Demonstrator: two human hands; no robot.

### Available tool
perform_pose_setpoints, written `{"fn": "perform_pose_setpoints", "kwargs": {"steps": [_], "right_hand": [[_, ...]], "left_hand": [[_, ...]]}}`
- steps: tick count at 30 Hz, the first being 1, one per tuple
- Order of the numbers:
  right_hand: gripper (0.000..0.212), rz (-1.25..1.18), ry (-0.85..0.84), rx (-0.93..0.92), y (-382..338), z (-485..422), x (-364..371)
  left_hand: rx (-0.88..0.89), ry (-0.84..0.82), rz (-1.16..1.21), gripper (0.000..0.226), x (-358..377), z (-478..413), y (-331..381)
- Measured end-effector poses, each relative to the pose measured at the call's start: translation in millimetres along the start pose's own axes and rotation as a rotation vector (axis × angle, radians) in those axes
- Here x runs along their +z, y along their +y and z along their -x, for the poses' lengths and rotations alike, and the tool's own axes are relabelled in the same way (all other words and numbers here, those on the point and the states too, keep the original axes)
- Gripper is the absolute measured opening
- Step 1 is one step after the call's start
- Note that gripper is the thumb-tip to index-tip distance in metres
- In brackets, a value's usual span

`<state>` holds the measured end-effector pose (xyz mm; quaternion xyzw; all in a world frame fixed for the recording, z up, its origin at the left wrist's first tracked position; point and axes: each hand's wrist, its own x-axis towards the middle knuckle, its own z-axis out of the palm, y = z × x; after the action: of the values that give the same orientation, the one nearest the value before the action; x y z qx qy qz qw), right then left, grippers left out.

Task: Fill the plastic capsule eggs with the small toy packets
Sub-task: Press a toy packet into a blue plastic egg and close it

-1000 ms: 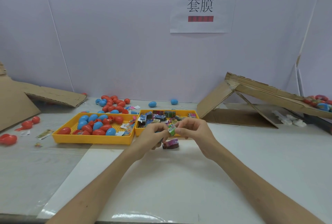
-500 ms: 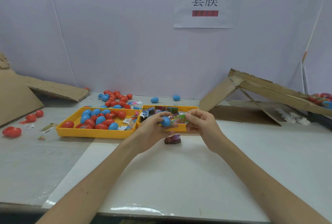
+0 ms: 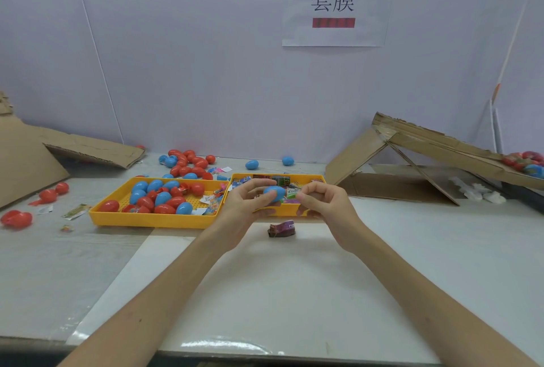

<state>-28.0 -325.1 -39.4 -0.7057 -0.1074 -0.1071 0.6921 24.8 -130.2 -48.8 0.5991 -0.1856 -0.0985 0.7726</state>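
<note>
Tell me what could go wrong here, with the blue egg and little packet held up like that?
The packet pinched by the right hand could crumple or jam against the blue egg gripped in the left hand, so the egg might not close. A slip could send the round egg rolling across the table.

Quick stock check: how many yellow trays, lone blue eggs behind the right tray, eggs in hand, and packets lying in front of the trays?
Yellow trays: 2
Lone blue eggs: 2
Egg in left hand: 1
Packet before the trays: 1
Total: 6
</note>
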Motion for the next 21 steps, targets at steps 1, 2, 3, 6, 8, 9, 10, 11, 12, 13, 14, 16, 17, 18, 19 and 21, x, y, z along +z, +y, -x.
{"fn": "perform_pose_setpoints", "kwargs": {"steps": [1,2,3,6,8,9,10,11,12,13,14,16,17,18,19,21], "right_hand": [[0.007,0.003,0.000,-0.002,0.0,0.2,0.0],[0.006,0.004,-0.001,-0.002,0.1,0.2,0.2],[0.005,0.007,-0.003,-0.002,0.3,0.3,0.2],[0.006,0.019,-0.010,-0.003,1.9,-0.2,-0.3],[0.006,0.029,-0.011,-0.007,3.5,-0.7,-0.5],[0.006,0.035,-0.010,-0.014,4.3,-1.1,-0.3],[0.006,0.040,-0.007,-0.022,4.9,-1.4,0.0],[0.006,0.045,-0.001,-0.033,5.4,-1.7,0.3],[0.006,0.047,0.005,-0.044,6.0,-2.0,0.5],[0.007,0.050,0.012,-0.057,6.5,-2.2,0.8],[0.008,0.053,0.021,-0.070,6.7,-2.2,1.3],[0.009,0.059,0.046,-0.106,7.5,-1.3,2.3],[0.010,0.069,0.063,-0.130,7.9,-0.8,2.9],[0.011,0.085,0.081,-0.156,8.0,-0.5,3.6],[0.012,0.098,0.097,-0.178,7.9,-0.2,4.0],[0.011,0.112,0.127,-0.213,7.8,-0.6,4.2]], "left_hand": [[0.012,-0.011,-0.009,0.040,0.4,0.3,-0.7],[0.021,-0.021,-0.022,0.039,1.0,0.6,-1.3],[0.030,-0.031,-0.039,0.038,1.4,0.8,-2.1],[0.060,-0.044,-0.105,0.039,2.7,1.9,-1.8],[0.075,-0.040,-0.147,0.043,3.7,2.6,-1.3],[0.086,-0.040,-0.164,0.044,3.9,3.0,-1.1],[0.097,-0.044,-0.178,0.043,4.0,3.4,-1.1],[0.108,-0.051,-0.191,0.039,4.3,4.0,-1.3],[0.119,-0.060,-0.206,0.033,4.5,4.1,-1.6],[0.131,-0.065,-0.224,0.027,4.9,4.3,-2.3],[0.144,-0.064,-0.243,0.023,5.5,4.3,-2.8],[0.167,-0.053,-0.279,0.021,7.8,5.1,-3.0],[0.174,-0.049,-0.290,0.021,9.1,5.6,-2.8],[0.180,-0.046,-0.296,0.021,10.0,5.8,-2.8],[0.184,-0.043,-0.297,0.021,10.9,6.1,-2.9],[0.189,-0.040,-0.290,0.019,12.1,6.2,-3.0]]}}
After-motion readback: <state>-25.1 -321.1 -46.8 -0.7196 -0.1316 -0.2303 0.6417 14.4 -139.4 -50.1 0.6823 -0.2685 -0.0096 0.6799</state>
